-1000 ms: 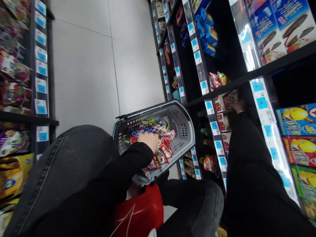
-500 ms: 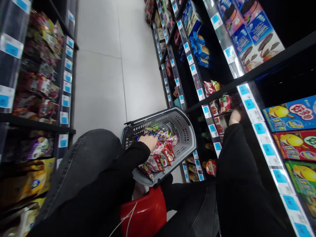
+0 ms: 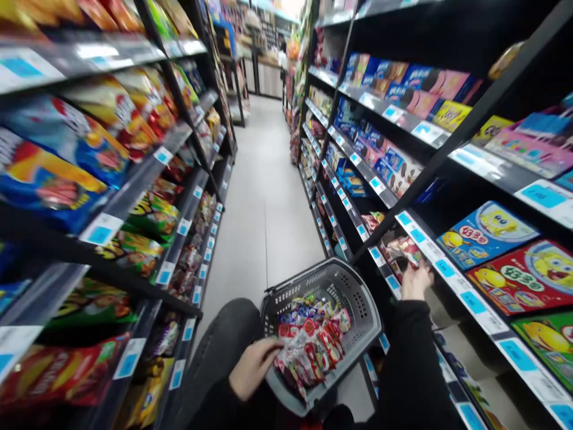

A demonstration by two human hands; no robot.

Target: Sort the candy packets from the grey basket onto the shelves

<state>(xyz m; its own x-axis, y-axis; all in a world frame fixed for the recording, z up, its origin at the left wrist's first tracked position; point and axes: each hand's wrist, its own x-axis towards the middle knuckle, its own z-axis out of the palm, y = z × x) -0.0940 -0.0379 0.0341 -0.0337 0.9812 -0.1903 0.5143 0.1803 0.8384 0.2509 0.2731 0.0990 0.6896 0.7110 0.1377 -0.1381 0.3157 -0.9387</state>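
A grey plastic shopping basket (image 3: 362, 334) with perforated walls stands before my knees, holding several small candy packets (image 3: 329, 346), mostly red and white. My left hand (image 3: 256, 365) is at the basket's left rim, its thumb and fingertips pinched on the edge of a clear-and-white packet (image 3: 293, 352) on the pile. On the right, my right hand (image 3: 416, 280) reaches to a low shelf, its fingers closed on a red-and-white candy packet (image 3: 406, 248). Part of that packet is hidden by the fingers and the shelf edge.
Bagged snacks (image 3: 85, 143) fill the left shelves. Boxes of biscuits (image 3: 394, 167) and SpongeBob boxes (image 3: 528, 275) stand on the right shelves, above and beside my right hand. Shelf edges carry blue-and-white price labels (image 3: 472, 301). A pale tiled aisle (image 3: 255, 197) runs ahead between the shelves.
The view has tipped up along the aisle. My left hand has moved from inside the basket to its left rim. My right hand now shows with a packet at the shelf front.
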